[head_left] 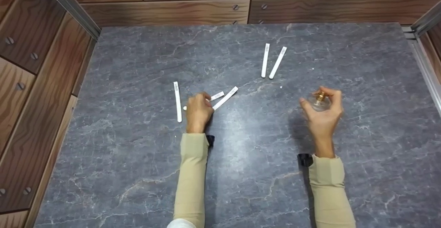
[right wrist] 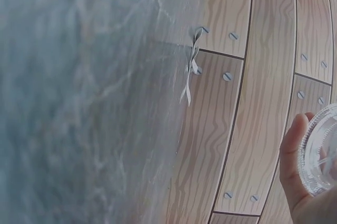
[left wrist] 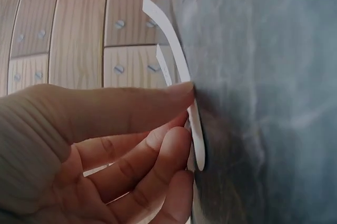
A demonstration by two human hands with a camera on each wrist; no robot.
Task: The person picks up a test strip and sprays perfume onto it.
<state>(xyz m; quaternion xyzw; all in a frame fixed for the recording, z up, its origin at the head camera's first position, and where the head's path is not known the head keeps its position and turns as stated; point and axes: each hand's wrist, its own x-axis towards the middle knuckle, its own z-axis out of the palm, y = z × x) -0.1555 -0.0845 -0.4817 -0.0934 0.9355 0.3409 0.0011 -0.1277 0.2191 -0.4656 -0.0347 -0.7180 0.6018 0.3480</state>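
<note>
My left hand (head_left: 198, 111) is low over two crossing white paper test strips with small print at one end. Its thumb (left wrist: 176, 93) and curled fingers pinch the nearer paper strip (left wrist: 176, 45) partway along; the farther strip (head_left: 217, 96) passes beneath the hand and is partly hidden. Just left of that hand lies another paper strip (head_left: 177, 102). Off to the right, my right hand (head_left: 324, 116) holds a small clear glass perfume bottle (right wrist: 316, 153) with a gold-coloured neck (head_left: 320, 96), fingers and thumb curled round it.
Two more paper strips (head_left: 265, 61) lie side by side farther back on the grey marbled tabletop (head_left: 144, 173). Wood-patterned panels (head_left: 165, 12) border the table at the back and left. Metal frame posts (head_left: 74, 9) stand at the corners.
</note>
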